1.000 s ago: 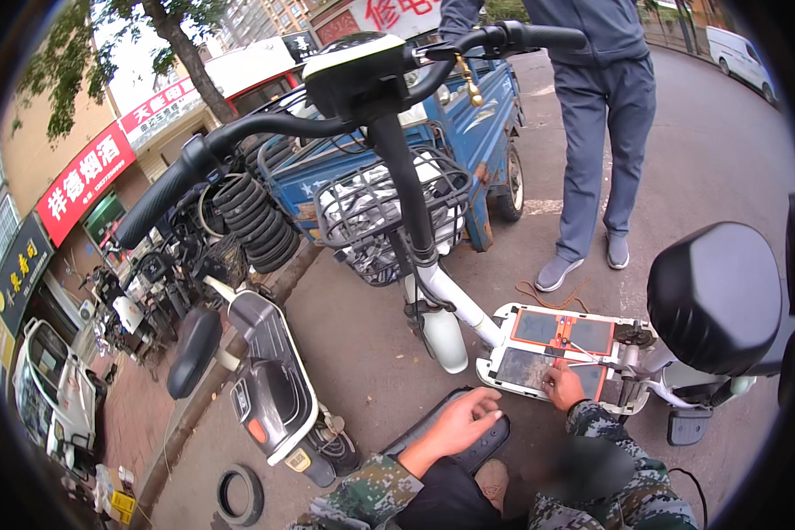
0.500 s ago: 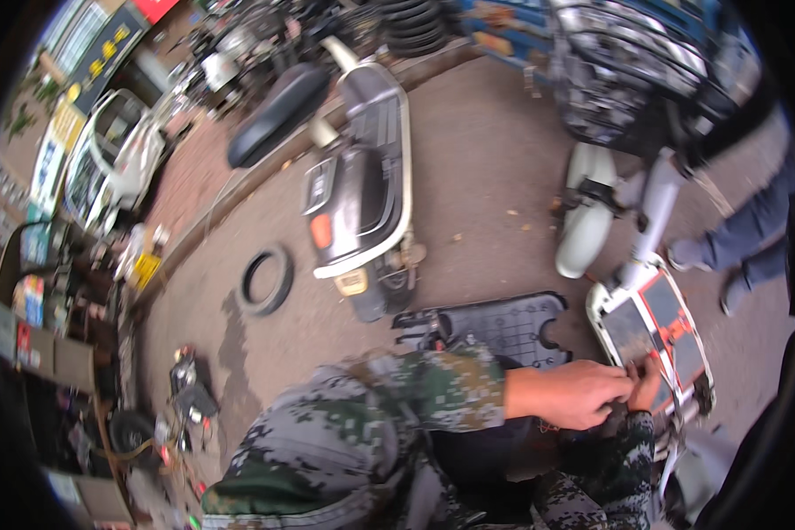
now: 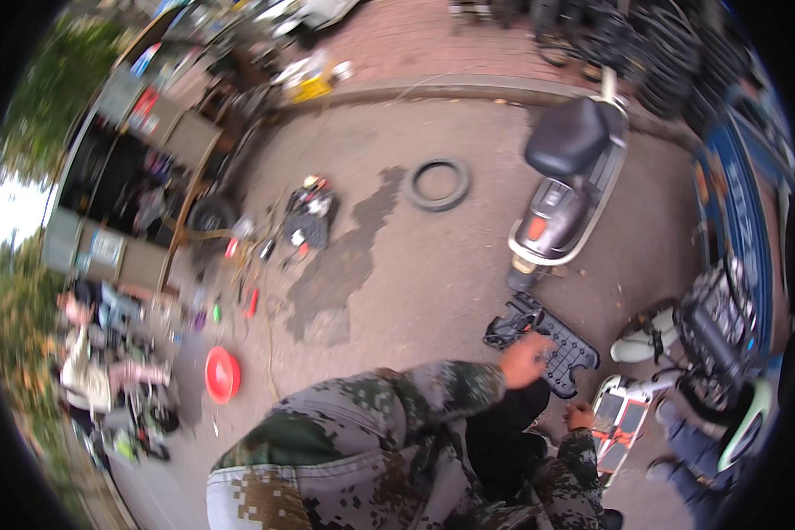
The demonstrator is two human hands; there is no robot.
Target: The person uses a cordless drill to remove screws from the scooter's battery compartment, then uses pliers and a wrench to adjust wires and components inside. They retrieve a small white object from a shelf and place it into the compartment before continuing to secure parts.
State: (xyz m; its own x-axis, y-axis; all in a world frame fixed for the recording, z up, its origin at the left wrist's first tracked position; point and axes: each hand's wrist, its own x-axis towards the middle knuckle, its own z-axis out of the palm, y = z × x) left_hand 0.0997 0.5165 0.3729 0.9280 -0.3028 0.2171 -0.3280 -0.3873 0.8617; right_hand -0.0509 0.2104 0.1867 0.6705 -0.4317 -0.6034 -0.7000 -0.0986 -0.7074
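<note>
My left hand [image 3: 525, 360] is over the near edge of a black plastic floor panel [image 3: 567, 350] lying on the ground. Motion smears its fingers, so I cannot see whether they hold anything. Lower and to the right, my right hand [image 3: 579, 416] is closed, its fingers curled together beside the white-edged scooter footboard [image 3: 627, 389]. What it may be gripping is too small to make out. The footboard has dark grey panels and orange-red parts. Camouflage sleeves cover both my arms.
Ahead stand a brown and white scooter [image 3: 567, 208] and a loose tyre [image 3: 439, 184]. A toolbox [image 3: 307, 219], scattered tools and a red basin [image 3: 223, 374] lie left. Another person's legs [image 3: 687, 455] are close on the right, near a blue vehicle [image 3: 740, 203].
My hands have separated: the left has moved from beside the right to over the black panel. The view has swung left, bringing the red basin and cart into sight.
</note>
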